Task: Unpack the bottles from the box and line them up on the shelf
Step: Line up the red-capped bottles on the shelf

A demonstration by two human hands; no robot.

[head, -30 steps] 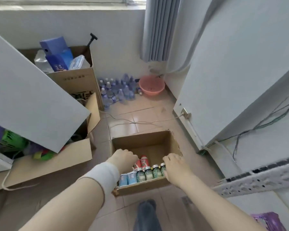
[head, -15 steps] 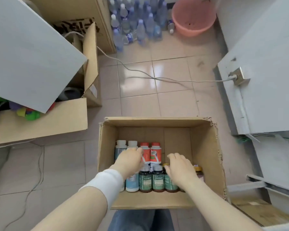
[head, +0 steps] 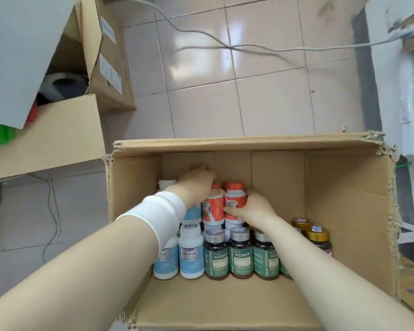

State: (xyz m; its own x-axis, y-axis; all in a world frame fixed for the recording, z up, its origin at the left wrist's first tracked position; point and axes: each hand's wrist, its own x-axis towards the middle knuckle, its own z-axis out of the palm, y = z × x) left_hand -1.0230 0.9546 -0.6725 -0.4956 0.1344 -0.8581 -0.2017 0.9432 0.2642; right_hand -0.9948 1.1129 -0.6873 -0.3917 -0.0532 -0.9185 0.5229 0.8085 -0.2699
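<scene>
An open cardboard box (head: 344,211) stands on the floor below me, holding several bottles. Pale-blue bottles with white caps (head: 191,252) fill the left. Dark green bottles (head: 240,254) line the front, and gold-capped ones (head: 317,235) stand at the right. Two orange bottles with red caps stand in the back row. My left hand (head: 196,181), with a white wristband, curls over the top of a back-row pale-blue bottle (head: 193,212), touching the left orange bottle (head: 213,209). My right hand (head: 251,209) grips the right orange bottle (head: 234,199) from the side.
A larger open carton (head: 58,134) with green and red items stands at the left, under a grey panel (head: 17,56). Cables (head: 225,44) trail over the tiled floor beyond the box. A white cabinet (head: 397,91) rises at the right. No shelf can be made out.
My view dropped and closed in on the box. Both hands went deeper, from above the bottles to the back row, and the right hand took hold of the right orange bottle.
</scene>
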